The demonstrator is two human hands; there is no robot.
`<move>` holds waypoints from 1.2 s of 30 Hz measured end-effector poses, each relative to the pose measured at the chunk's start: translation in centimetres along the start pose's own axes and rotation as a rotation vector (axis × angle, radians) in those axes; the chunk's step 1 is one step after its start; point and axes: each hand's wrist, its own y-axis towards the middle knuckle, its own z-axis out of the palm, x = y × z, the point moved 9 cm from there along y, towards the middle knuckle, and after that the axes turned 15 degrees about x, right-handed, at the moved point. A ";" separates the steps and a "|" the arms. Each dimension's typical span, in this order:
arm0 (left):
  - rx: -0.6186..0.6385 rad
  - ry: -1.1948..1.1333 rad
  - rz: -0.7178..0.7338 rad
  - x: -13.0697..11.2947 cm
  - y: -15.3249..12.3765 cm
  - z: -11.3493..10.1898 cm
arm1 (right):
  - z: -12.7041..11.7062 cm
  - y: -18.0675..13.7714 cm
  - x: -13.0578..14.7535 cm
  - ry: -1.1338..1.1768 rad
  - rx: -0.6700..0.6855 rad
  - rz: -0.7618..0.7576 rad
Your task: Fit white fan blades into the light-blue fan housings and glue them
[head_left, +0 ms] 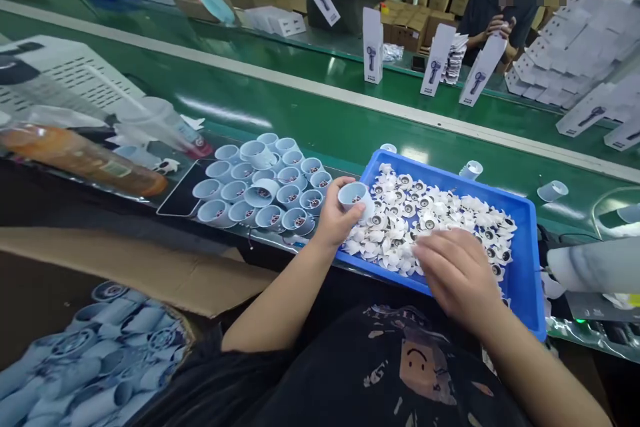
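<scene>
My left hand (336, 215) grips a light-blue plastic cup-shaped housing (354, 196), held upright with small parts visible inside, at the left edge of the blue tray (530, 233). In that tray lies a heap of small white fan blade wheels (400, 213), several showing dark hubs. Over the heap hangs my right hand (457, 273), slightly blurred, its fingers bent and drawn together. Whatever its fingertips may hold is hidden. To the left of my left hand stands a cluster of matching light-blue housings (260, 187), with wiring or small parts inside.
A cardboard box (200, 273) full of more housings is at lower left. Loose light-blue cylinders (553, 191) lie on the green conveyor (310, 107) behind the tray. Beyond it, two people handle white printed boxes (373, 47). A bottle (85, 157) lies at left.
</scene>
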 end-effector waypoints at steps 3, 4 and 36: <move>0.035 0.107 0.001 -0.5 0.0 0.7 | 5.2 5.6 -1.5 -0.141 0.354 0.062; 0.042 0.141 -0.008 -0.6 -0.1 0.8 | 6.4 6.7 -2.2 -0.175 0.449 0.080; 0.482 0.881 0.307 -8.3 -4.1 8.4 | -1.5 4.0 1.7 0.265 0.041 -0.025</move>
